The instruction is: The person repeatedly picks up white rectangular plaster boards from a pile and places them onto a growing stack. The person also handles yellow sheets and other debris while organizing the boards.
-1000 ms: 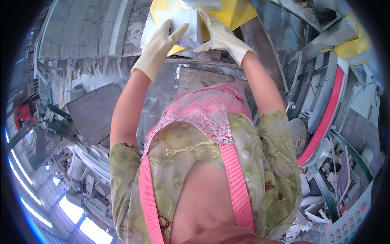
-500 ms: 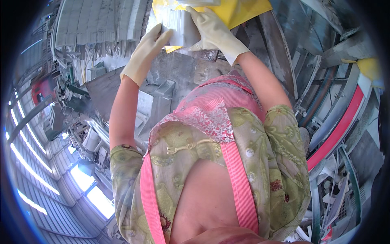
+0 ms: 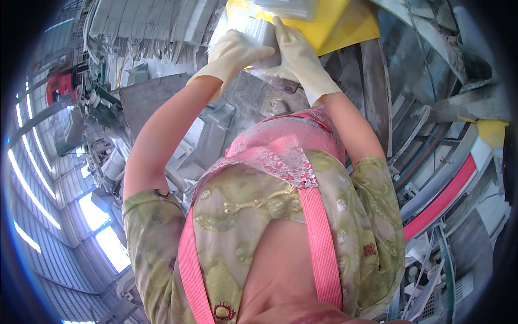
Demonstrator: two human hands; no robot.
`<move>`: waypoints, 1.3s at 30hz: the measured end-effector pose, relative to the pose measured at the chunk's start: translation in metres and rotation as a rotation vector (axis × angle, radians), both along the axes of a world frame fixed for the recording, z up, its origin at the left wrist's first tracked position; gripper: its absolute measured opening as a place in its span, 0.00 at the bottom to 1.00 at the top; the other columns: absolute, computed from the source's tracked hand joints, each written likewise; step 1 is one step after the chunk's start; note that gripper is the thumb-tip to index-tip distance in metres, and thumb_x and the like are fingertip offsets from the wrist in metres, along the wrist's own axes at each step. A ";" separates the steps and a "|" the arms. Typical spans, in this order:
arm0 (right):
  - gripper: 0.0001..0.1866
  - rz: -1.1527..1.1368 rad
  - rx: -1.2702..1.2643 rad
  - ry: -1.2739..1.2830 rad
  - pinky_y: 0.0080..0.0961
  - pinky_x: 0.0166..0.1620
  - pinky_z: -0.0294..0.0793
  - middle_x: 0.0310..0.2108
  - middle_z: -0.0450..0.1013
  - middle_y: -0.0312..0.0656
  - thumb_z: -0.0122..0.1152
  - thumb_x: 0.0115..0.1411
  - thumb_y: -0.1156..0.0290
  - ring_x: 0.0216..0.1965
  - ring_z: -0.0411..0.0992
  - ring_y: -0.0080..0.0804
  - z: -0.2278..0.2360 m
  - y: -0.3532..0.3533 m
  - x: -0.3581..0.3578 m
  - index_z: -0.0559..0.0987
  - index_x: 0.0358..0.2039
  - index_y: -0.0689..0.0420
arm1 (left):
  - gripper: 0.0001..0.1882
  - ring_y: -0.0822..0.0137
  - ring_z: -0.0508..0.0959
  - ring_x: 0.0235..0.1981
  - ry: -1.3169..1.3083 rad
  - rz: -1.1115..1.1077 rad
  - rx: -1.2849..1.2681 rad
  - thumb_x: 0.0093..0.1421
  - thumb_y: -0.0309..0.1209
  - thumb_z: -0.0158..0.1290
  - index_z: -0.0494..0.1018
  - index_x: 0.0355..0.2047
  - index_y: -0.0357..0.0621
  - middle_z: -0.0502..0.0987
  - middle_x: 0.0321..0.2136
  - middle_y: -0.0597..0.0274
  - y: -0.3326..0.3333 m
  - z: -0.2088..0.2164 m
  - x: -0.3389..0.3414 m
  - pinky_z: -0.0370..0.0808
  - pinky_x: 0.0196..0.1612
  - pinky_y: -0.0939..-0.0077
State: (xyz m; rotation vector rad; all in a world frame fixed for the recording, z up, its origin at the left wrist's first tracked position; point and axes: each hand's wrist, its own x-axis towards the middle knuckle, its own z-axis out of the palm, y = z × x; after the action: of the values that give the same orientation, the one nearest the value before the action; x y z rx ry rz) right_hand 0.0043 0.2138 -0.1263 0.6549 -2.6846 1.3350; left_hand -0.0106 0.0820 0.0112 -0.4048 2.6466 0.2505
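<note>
Pale rubber gloves cover both of my hands. Between them, at the top of the view, is a stack of thin white-grey pieces, shaped like strips or tiles. My left hand grips its left side, with the thumb reaching across the near face. Against the right side presses my right hand, its fingers stretched along the stack and its thumb at the near end. Yellow sheeting spreads beneath and to the right. Another pale stack rests on it just beyond.
Long grey slabs stand in a row at the far left. A grey board lies below them. Dusty machine parts crowd the left. On the right are a curved red-edged frame, boards and a yellow cloth.
My left hand has moved right and turned over the left side of the stack. The stack sits slightly farther right and tilted in view. The whole view has shifted a little.
</note>
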 end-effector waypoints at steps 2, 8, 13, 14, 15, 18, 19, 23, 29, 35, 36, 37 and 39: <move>0.66 -0.044 -0.017 0.079 0.38 0.64 0.68 0.58 0.71 0.57 0.84 0.33 0.54 0.59 0.69 0.51 0.005 -0.002 0.001 0.56 0.68 0.69 | 0.47 0.55 0.83 0.45 0.036 0.060 0.040 0.40 0.55 0.69 0.74 0.51 0.28 0.82 0.43 0.44 -0.009 -0.004 0.003 0.78 0.47 0.66; 0.69 0.011 -0.233 -0.118 0.37 0.70 0.60 0.70 0.57 0.56 0.85 0.36 0.53 0.70 0.58 0.49 0.022 -0.022 0.004 0.51 0.74 0.55 | 0.47 0.56 0.81 0.50 0.119 0.164 0.518 0.45 0.51 0.69 0.71 0.57 0.27 0.80 0.47 0.45 -0.081 -0.021 0.006 0.75 0.53 0.65; 0.56 -0.182 -0.542 -0.264 0.36 0.65 0.67 0.64 0.65 0.59 0.81 0.46 0.59 0.64 0.67 0.47 0.030 -0.082 0.019 0.58 0.69 0.64 | 0.29 0.59 0.84 0.40 0.190 0.498 1.415 0.57 0.37 0.65 0.74 0.52 0.26 0.83 0.43 0.49 -0.144 -0.064 0.033 0.80 0.47 0.69; 0.55 -0.178 -0.557 -0.238 0.36 0.65 0.68 0.62 0.67 0.59 0.81 0.46 0.61 0.63 0.68 0.45 0.032 -0.103 0.024 0.59 0.69 0.66 | 0.29 0.59 0.83 0.43 0.186 0.552 1.562 0.57 0.37 0.64 0.74 0.52 0.26 0.82 0.43 0.49 -0.157 -0.072 0.037 0.80 0.48 0.68; 0.53 -0.155 -0.582 -0.202 0.35 0.64 0.68 0.61 0.68 0.58 0.81 0.47 0.62 0.62 0.69 0.44 0.035 -0.126 0.027 0.60 0.68 0.67 | 0.29 0.60 0.83 0.45 0.202 0.581 1.639 0.57 0.37 0.64 0.74 0.53 0.26 0.82 0.44 0.50 -0.172 -0.078 0.040 0.79 0.49 0.68; 0.53 -0.247 -0.395 -0.105 0.34 0.63 0.70 0.61 0.68 0.55 0.81 0.46 0.68 0.60 0.69 0.41 0.048 -0.199 0.031 0.59 0.68 0.67 | 0.32 0.62 0.82 0.46 0.283 0.717 1.812 0.55 0.38 0.65 0.72 0.55 0.27 0.81 0.45 0.51 -0.218 -0.089 0.046 0.78 0.50 0.68; 0.54 -0.261 -0.452 -0.129 0.33 0.62 0.70 0.61 0.68 0.53 0.82 0.44 0.72 0.60 0.68 0.39 0.051 -0.227 0.031 0.59 0.68 0.67 | 0.32 0.62 0.82 0.45 0.311 0.742 1.796 0.55 0.38 0.65 0.72 0.54 0.28 0.81 0.45 0.51 -0.237 -0.089 0.045 0.78 0.50 0.69; 0.53 -0.215 -0.459 -0.318 0.32 0.62 0.71 0.61 0.66 0.51 0.80 0.45 0.77 0.60 0.68 0.37 0.059 -0.312 0.016 0.58 0.68 0.68 | 0.30 0.63 0.82 0.44 0.356 0.906 1.781 0.56 0.37 0.64 0.73 0.54 0.29 0.81 0.45 0.51 -0.313 -0.090 0.048 0.78 0.48 0.72; 0.44 0.033 -0.520 -0.421 0.32 0.63 0.70 0.63 0.66 0.55 0.74 0.54 0.79 0.62 0.67 0.38 0.033 -0.399 -0.017 0.60 0.67 0.71 | 0.25 0.71 0.80 0.40 0.415 0.983 1.716 0.62 0.45 0.58 0.77 0.52 0.40 0.83 0.43 0.61 -0.405 -0.106 0.044 0.69 0.39 0.76; 0.35 0.152 -0.612 -0.539 0.29 0.62 0.71 0.61 0.69 0.55 0.68 0.61 0.78 0.61 0.69 0.35 0.014 -0.452 -0.064 0.64 0.67 0.69 | 0.26 0.67 0.79 0.49 0.427 1.004 1.700 0.65 0.42 0.56 0.73 0.56 0.36 0.80 0.49 0.58 -0.475 -0.110 0.019 0.72 0.50 0.72; 0.34 0.159 -0.649 -0.607 0.29 0.62 0.71 0.60 0.69 0.54 0.67 0.62 0.77 0.61 0.69 0.35 0.013 -0.460 -0.071 0.65 0.67 0.69 | 0.26 0.66 0.79 0.50 0.445 1.004 1.704 0.65 0.42 0.56 0.73 0.57 0.35 0.80 0.49 0.57 -0.485 -0.111 0.013 0.72 0.53 0.71; 0.30 0.154 -0.582 -0.601 0.28 0.62 0.70 0.60 0.71 0.52 0.62 0.66 0.75 0.61 0.69 0.33 0.012 -0.469 -0.080 0.66 0.66 0.68 | 0.27 0.66 0.79 0.51 0.478 0.976 1.717 0.65 0.42 0.56 0.72 0.57 0.34 0.80 0.50 0.56 -0.494 -0.112 0.006 0.72 0.55 0.70; 0.29 0.179 -0.634 -0.596 0.27 0.62 0.70 0.60 0.71 0.49 0.60 0.67 0.74 0.60 0.70 0.32 0.010 -0.487 -0.098 0.66 0.66 0.68 | 0.27 0.64 0.79 0.51 0.482 0.973 1.723 0.65 0.42 0.55 0.72 0.57 0.33 0.79 0.51 0.54 -0.515 -0.116 -0.014 0.72 0.55 0.69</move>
State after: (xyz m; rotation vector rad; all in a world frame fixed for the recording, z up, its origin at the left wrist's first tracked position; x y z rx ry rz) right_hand -0.0938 -0.2728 -0.1158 0.4744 -2.3280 2.6063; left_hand -0.0245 -0.4330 -0.1045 -0.9062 1.3360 2.7106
